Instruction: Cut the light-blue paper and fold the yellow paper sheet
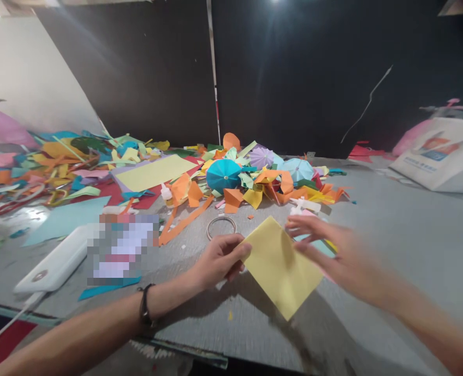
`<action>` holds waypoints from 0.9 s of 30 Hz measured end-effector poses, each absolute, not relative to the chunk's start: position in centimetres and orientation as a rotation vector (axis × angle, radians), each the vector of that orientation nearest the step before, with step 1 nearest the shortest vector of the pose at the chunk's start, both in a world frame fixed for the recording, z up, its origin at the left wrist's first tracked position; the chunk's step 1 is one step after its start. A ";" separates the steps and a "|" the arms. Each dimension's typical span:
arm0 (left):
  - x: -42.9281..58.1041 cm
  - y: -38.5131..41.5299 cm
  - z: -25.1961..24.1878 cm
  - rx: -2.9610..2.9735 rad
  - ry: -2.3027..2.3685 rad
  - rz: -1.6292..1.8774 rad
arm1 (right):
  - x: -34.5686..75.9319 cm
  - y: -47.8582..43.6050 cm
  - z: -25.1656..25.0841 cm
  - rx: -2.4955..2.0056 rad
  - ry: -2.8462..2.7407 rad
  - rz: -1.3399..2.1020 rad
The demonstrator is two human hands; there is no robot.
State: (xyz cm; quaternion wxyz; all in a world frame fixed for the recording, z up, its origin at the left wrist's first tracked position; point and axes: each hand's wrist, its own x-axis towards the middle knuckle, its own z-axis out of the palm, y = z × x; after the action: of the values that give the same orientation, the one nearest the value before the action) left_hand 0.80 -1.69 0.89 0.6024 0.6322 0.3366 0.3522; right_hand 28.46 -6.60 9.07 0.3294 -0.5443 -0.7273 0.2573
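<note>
A folded square of yellow paper (280, 266) hangs corner-down over the grey table (391, 219). My left hand (219, 261) pinches its left corner between thumb and fingers. My right hand (333, 256) is motion-blurred, with its fingertips at the paper's upper right edge. Whether those fingers grip the sheet is unclear. A thin ring of tape (221, 227) lies just beyond my left hand, and a white glue bottle (305, 205) lies beyond my right fingers.
A large heap of coloured paper scraps (137, 177) spreads across the table's far side, with a teal paper umbrella (223, 175) in it. A white power bank (51, 258) with a cable lies at the left. A pixelated patch (121, 250) hides something beside it. A printed white bag (437, 154) stands at the right.
</note>
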 end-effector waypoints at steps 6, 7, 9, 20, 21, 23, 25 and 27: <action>0.6 -2.2 1.2 1.451 0.765 0.839 | 26.1 -4.1 4.9 -1.344 -1.700 1.302; 0.6 -2.2 1.4 1.442 0.754 0.838 | 26.4 -4.1 4.6 -1.320 -1.666 1.319; 0.5 -2.3 1.6 1.422 0.733 0.834 | 26.9 -4.2 4.2 -1.289 -1.626 1.332; 0.1 -3.1 2.1 1.335 0.630 0.706 | 25.7 -5.9 4.2 -1.187 -1.433 1.520; 0.1 -3.2 2.0 1.296 0.626 0.706 | 25.5 -6.0 4.2 -1.186 -1.426 1.520; 0.1 -3.1 1.7 1.249 0.626 0.715 | 25.4 -6.2 4.2 -1.180 -1.436 1.512; 0.1 -3.1 1.7 1.246 0.625 0.724 | 25.5 -6.3 4.0 -1.189 -1.458 1.508; 0.1 -3.1 1.9 1.267 0.625 0.727 | 25.6 -6.3 3.8 -1.201 -1.473 1.495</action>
State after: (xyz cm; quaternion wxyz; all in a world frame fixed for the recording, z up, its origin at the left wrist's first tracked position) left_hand 0.10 -3.12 1.92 0.7008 0.5687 0.2808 0.3265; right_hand 25.63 -6.34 3.81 0.3541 -0.4644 -0.5697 0.5782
